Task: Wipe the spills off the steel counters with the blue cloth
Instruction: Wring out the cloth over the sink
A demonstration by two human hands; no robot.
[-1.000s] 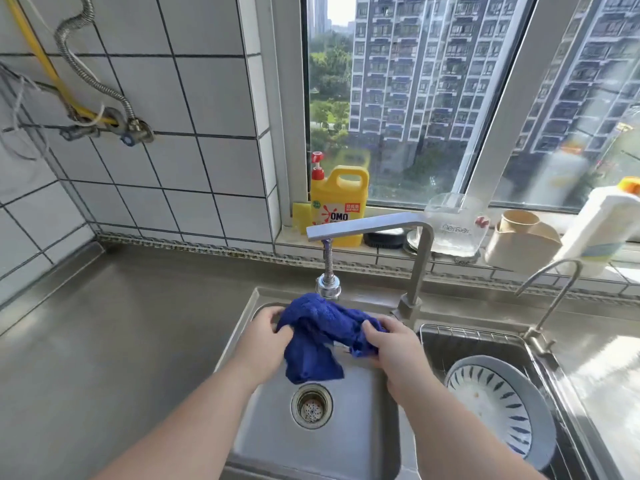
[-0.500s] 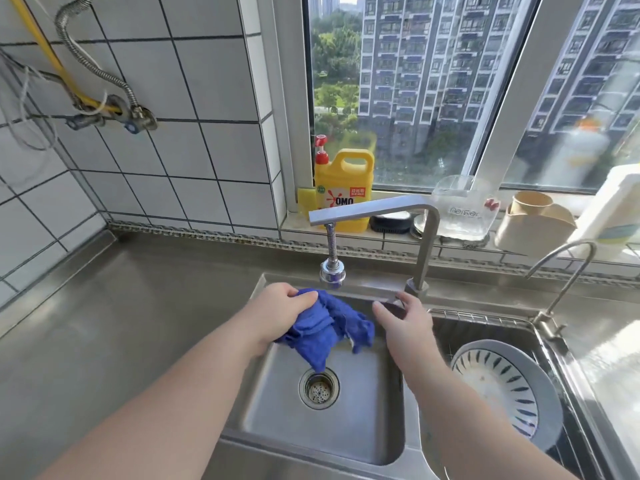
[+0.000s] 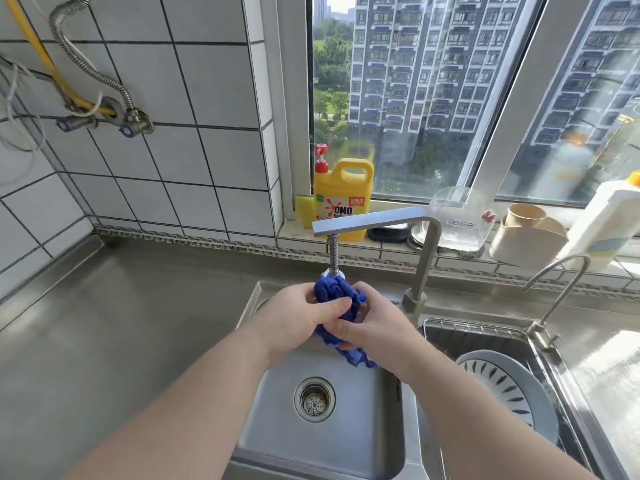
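Note:
The blue cloth is bunched into a tight wad over the left sink basin, just under the faucet head. My left hand grips the wad from the left, thumb across its front. My right hand grips it from the right and below, and a tail of cloth hangs beneath the hands. The steel counter stretches to the left of the sink, and another sunlit stretch lies at the far right.
A square faucet arches over the basin; a thin curved tap stands to its right. The right basin holds a patterned plate. The windowsill carries a yellow detergent jug, a glass container, a beige holder and a white bottle.
My right hand came back onto the cloth. Both hands have gathered the loose hanging cloth into a tight wad and raised it close under the faucet head.

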